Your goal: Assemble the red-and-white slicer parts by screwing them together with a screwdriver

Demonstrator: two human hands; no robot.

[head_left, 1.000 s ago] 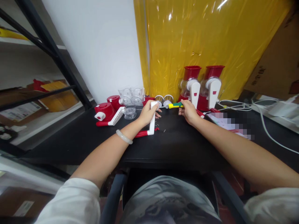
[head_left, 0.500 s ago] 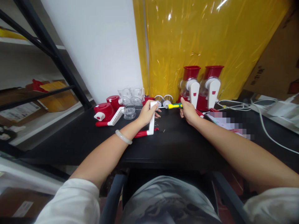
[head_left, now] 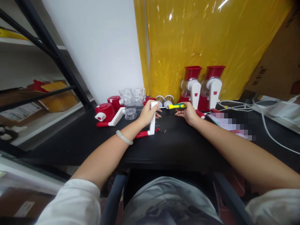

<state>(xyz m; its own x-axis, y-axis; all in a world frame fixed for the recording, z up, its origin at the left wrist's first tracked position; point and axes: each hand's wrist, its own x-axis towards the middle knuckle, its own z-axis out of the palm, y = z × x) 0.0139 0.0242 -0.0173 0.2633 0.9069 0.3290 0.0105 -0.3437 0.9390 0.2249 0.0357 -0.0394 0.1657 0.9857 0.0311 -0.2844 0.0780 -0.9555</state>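
Note:
My left hand (head_left: 145,115) is closed around the upper part of a white crank handle (head_left: 152,125), whose red grip lies low at the left. A screwdriver (head_left: 177,106) with a yellow and green handle lies level, its shaft pointing left at the top of the crank. The exact contact of its tip is hard to make out. My right hand (head_left: 191,115) holds the end of the screwdriver's handle, thumb on top and the other fingers partly extended below. On the table under the crank are a small red piece (head_left: 157,129) and several small screws (head_left: 165,131).
Two assembled rotary graters (head_left: 194,87) stand at the back right. Red grater bases (head_left: 105,112), clear plastic parts (head_left: 136,97) and metal drums (head_left: 168,100) sit along the back. White cables (head_left: 241,106) and a blurred flat item (head_left: 227,125) lie right on the black table (head_left: 164,153).
My right hand has shifted on the screwdriver handle, with its fingers loosened and spread from a tighter grip. My left hand and the crank handle look nearly unmoved.

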